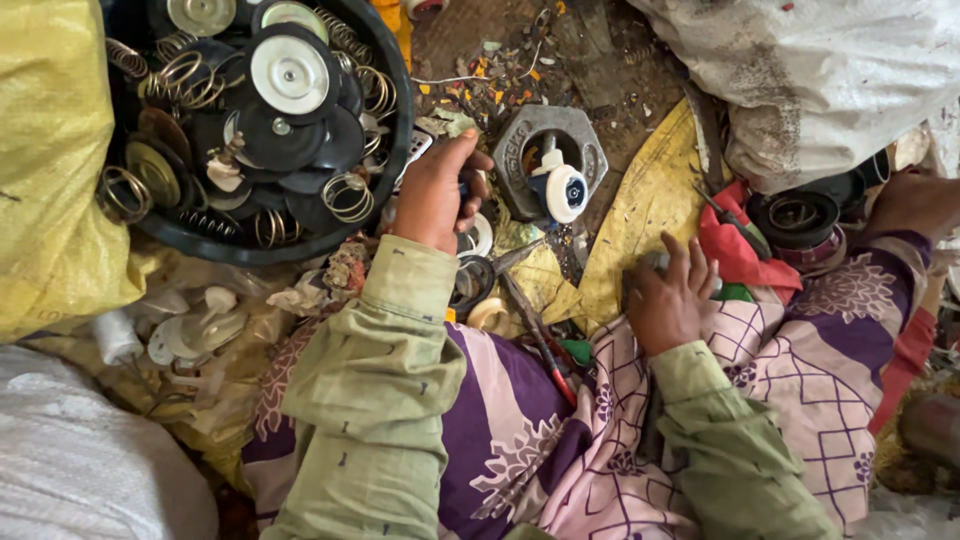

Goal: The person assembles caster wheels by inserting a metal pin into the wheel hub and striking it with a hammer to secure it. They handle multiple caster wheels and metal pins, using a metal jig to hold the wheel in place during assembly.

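The person sits on the floor with sorting work all around. At centre frame the left hand (437, 195) is clenched around a small dark object, too hidden to name, just below the rim of the black tub (395, 150) in the upper left. That tub is heaped with black discs (275, 140), silver-faced discs (290, 72) and wire springs (348, 197). Right of the hand, apart from it, a grey hexagonal metal block (520, 130) lies on the littered floor with a white wheeled part (562, 190) standing in its round opening. The right hand (668, 298), at centre right, rests fingers-down over a small greyish piece on the patterned cloth on the lap; whether it is grasping that piece I cannot tell. Scissors (480, 275) and a red-handled tool (545, 350) lie between the two hands.

It looks like a taking-apart and sorting step, with the left hand's piece about to be dealt with. The next move seems to call for a steady hold and a short, well-aimed reach towards tub or block.
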